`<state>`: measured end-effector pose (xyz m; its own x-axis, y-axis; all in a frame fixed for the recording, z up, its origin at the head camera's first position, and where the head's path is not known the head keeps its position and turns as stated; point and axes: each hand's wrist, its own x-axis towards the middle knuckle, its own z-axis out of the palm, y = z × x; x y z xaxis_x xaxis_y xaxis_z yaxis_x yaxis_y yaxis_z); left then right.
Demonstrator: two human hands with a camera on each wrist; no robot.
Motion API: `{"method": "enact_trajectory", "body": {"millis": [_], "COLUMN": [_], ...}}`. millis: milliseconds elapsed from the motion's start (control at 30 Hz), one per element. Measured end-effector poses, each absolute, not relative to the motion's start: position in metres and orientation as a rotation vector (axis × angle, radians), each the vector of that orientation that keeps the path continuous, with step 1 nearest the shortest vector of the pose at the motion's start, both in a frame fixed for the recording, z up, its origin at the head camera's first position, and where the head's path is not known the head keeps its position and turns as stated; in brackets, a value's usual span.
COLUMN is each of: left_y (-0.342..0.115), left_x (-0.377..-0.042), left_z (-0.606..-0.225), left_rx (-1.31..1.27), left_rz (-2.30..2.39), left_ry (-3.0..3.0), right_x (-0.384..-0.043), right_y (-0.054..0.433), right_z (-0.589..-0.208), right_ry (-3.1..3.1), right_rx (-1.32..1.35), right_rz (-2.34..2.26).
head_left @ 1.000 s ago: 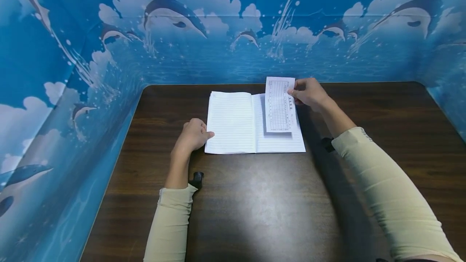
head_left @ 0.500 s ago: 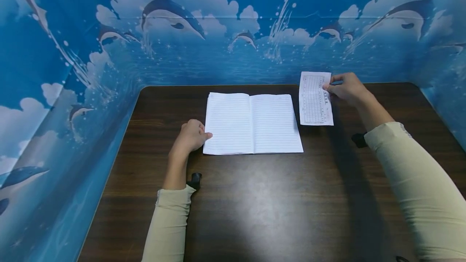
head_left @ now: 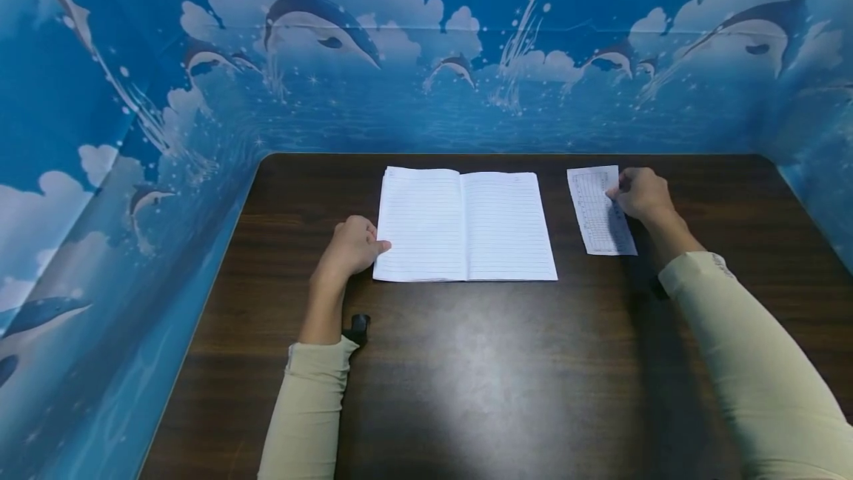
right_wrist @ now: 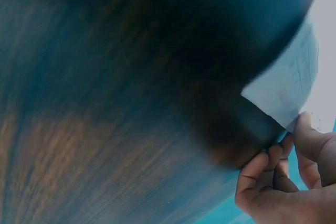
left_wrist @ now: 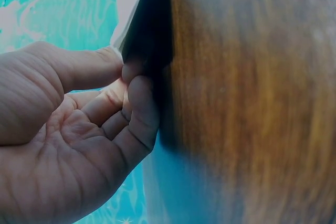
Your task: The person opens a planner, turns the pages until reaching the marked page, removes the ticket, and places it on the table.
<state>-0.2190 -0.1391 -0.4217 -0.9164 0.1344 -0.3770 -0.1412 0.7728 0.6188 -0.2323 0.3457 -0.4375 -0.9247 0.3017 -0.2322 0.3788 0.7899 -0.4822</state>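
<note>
An open notebook with lined white pages (head_left: 509,228) lies near the table's far edge. My left hand (head_left: 351,245) pinches its left edge, thumb on top of the page; the left wrist view shows the thumb (left_wrist: 94,69) and curled fingers meeting at the paper's edge. To the right of the notebook, my right hand (head_left: 644,195) pinches the right edge of a small printed paper slip (head_left: 598,213) with a table of lines on it. In the right wrist view the slip (right_wrist: 286,80) curves up from between thumb and fingers.
The dark wooden table (head_left: 466,384) has rounded far corners. A blue curtain with dolphins and clouds (head_left: 413,95) hangs right behind its far edge and along the left side.
My right hand has carried the slip from over the notebook's right page to the right, then lowered it toward the table. The left hand stays at the notebook's edge.
</note>
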Motion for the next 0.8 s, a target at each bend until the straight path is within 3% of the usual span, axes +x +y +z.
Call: {"method": "enact_trajectory", "body": {"millis": [533, 800], "left_y": [-0.135, -0.137], "left_x": [-0.218, -0.216], "left_z": [-0.419, -0.417], "left_rx": [0.004, -0.015], "left_rz": [0.937, 0.925], "left_ry": [2.552, 2.551], "right_x": [-0.228, -0.24], "right_y": [0.337, 0.278], "right_z": [-0.434, -0.419], "right_ry": [2.832, 2.827], "right_rx": [0.72, 0.47], "right_rz": [-0.994, -1.079]}}
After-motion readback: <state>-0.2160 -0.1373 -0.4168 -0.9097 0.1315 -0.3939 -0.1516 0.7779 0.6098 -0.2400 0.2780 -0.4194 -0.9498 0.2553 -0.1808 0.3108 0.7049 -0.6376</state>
